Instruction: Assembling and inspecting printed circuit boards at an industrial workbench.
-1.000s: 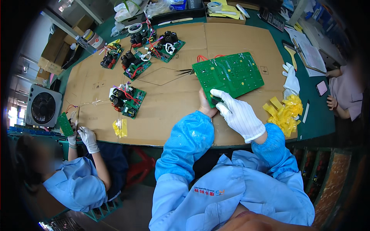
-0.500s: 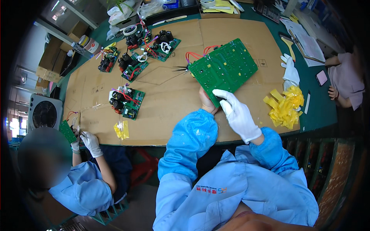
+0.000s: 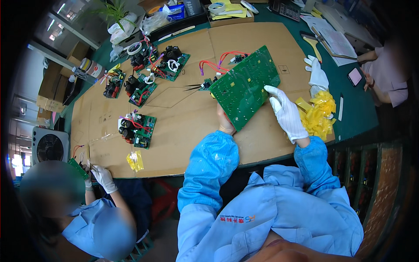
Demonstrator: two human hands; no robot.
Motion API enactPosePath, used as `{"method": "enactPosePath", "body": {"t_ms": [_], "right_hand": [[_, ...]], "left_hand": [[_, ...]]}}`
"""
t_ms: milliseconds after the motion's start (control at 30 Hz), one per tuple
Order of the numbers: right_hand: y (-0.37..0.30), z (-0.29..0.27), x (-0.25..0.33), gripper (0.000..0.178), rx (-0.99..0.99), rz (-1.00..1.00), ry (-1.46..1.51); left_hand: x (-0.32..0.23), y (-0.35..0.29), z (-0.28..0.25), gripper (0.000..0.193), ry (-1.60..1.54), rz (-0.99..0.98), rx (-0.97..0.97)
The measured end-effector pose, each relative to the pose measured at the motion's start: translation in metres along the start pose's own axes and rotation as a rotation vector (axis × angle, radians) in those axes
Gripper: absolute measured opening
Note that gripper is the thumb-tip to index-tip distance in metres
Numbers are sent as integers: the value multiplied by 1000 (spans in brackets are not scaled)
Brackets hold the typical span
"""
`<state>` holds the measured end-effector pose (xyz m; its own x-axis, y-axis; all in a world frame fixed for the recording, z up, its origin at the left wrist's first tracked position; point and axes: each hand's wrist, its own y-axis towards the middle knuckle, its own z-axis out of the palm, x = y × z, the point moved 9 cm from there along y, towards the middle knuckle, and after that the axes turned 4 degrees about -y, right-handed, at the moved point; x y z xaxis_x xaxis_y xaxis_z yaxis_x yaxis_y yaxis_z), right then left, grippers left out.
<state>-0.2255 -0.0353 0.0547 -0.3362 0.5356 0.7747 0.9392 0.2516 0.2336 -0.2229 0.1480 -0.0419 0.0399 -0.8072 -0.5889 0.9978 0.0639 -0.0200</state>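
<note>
Nearest are the person's glossy blue sleeve covers (image 3: pixel 209 163), puckered at the cuffs. A rack (image 3: pixel 369 183) with narrow slots stands at near right. Beyond lies a green counter (image 3: pixel 360 115), mostly covered by a flat brown cardboard sheet (image 3: pixel 183 135) with creases and rounded far corners.

Over its middle, the bare left hand (image 3: pixel 224 120) has its grip clamped on the near-left edge of a large green circuit board (image 3: pixel 246 87), tilted, its flat dotted face showing. The right hand (image 3: pixel 286 113), in a white ribbed glove, reaches its fingertips to the board's right edge; whether its grip is closed there, I cannot tell. Red wires (image 3: pixel 214 66) loop out past the far edge, and slim dark points (image 3: pixel 194 87) poke out at left.

Left on the cardboard sit a translucent yellow film scrap (image 3: pixel 135 160) and a populated circuit board (image 3: pixel 139 130) with dark cylindrical parts; a cluster of similar boards (image 3: pixel 172 63) lies farther off. At right are a crumpled yellow heap (image 3: pixel 317 118) and a limp white glove (image 3: pixel 318 77).

At far left stand a square grey fan (image 3: pixel 49 146) and stacked cartons (image 3: pixel 56 89); along the far edge, a spiky-leaved plant (image 3: pixel 114 13) and a calculator (image 3: pixel 284 9).
</note>
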Motion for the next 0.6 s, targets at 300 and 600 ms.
{"method": "enactPosePath", "body": {"t_ms": [300,600], "right_hand": [[-1,13,1,34,51,-51,-116],[2,14,-5,35,-12,-123,-77]], "left_hand": [[0,1,-23,59,-46,55,-96],[0,1,-15,58,-35,22,-48]]}}
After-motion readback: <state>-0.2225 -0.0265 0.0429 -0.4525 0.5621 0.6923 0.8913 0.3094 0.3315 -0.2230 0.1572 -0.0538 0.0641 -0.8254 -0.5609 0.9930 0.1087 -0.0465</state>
